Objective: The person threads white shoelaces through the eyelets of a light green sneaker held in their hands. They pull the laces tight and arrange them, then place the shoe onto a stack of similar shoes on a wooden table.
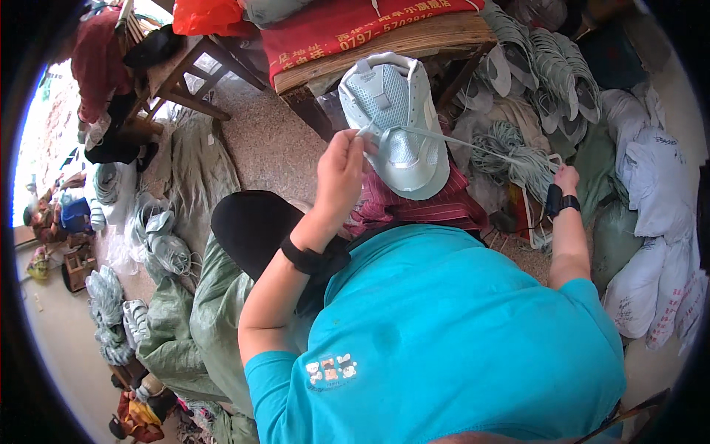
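A pale blue-grey shoe upper [396, 118] rests on my lap over a striped red cloth [421, 207]. My left hand [342, 174] pinches one end of a pale lace [458, 144] at the upper's left edge. The lace runs taut to the right, where my right hand [566, 177] grips its other end, out beside a tangled heap of laces [510, 152]. A dark band sits on each wrist.
A wooden bench [384, 48] with a red cloth stands ahead. More stacked shoe uppers [547, 59] lie at the upper right, white sacks [658, 214] at the right, green sacks [214, 311] and bundled uppers [111, 311] on the floor at the left.
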The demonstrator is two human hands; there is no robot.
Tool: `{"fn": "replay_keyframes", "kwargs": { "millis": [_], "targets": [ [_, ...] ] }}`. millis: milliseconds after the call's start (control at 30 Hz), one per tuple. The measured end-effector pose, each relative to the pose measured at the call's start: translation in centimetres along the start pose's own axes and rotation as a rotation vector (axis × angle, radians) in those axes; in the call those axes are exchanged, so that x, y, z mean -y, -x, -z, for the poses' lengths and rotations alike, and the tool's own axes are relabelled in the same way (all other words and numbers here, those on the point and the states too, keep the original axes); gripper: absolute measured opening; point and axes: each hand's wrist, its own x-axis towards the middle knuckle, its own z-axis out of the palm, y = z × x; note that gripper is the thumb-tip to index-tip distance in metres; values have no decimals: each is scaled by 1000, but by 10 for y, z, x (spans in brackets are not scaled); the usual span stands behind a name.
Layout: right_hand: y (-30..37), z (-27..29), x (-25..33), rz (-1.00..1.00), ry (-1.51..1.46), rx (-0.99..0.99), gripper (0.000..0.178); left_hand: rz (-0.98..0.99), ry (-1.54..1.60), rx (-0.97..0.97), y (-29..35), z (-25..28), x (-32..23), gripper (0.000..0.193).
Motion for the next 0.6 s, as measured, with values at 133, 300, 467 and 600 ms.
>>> {"fn": "replay_keyframes", "kwargs": {
  "millis": [133,300,467,600],
  "targets": [
    [17,0,-6,-54,72,-98,22,108,-68,65,6,-6,-11,20],
    [105,-52,60,110,31,449,31,61,-267,10,10,-11,-11,23],
    [303,-82,184,480,-139,888,34,206,6,24,10,-11,-15,22],
    [394,-79,231,654,-83,1178,22,199,17,107,1,-6,-12,24]
  ]
}}
